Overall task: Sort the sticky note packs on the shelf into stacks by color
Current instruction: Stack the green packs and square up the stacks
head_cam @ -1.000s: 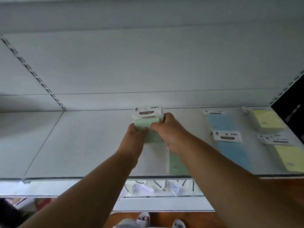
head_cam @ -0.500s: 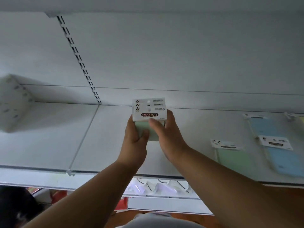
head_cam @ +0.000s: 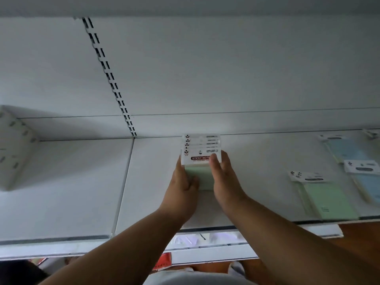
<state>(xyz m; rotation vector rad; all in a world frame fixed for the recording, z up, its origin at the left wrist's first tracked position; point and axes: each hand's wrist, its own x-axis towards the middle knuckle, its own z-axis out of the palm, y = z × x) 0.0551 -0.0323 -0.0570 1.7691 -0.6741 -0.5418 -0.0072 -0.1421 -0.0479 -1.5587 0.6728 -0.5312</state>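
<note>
Both hands hold a stack of green sticky note packs (head_cam: 200, 173) over the middle of the white shelf (head_cam: 72, 192), just right of the seam where two shelf panels meet. The left hand (head_cam: 181, 188) clasps the stack's left edge, its fingers closed against the side and the thumb lying over the green face; the right hand (head_cam: 224, 177) presses the right edge, its thumb resting on the white header cards (head_cam: 200, 148) marked "STICKY NOTE". The headers fan slightly, their top edges stepped one behind another toward the back panel (head_cam: 226, 68). To the left of the stack the shelf is bare as far as a perforated white bracket (head_cam: 14, 153) at the far left, and a slotted upright (head_cam: 111, 79) runs up the back panel above the seam. To the right, well apart from the stack, a single green pack (head_cam: 327, 198) lies flat near the shelf's front edge, with blue packs (head_cam: 357, 161) beside it toward the right border. Bare shelf lies between the held stack and the green pack.
</note>
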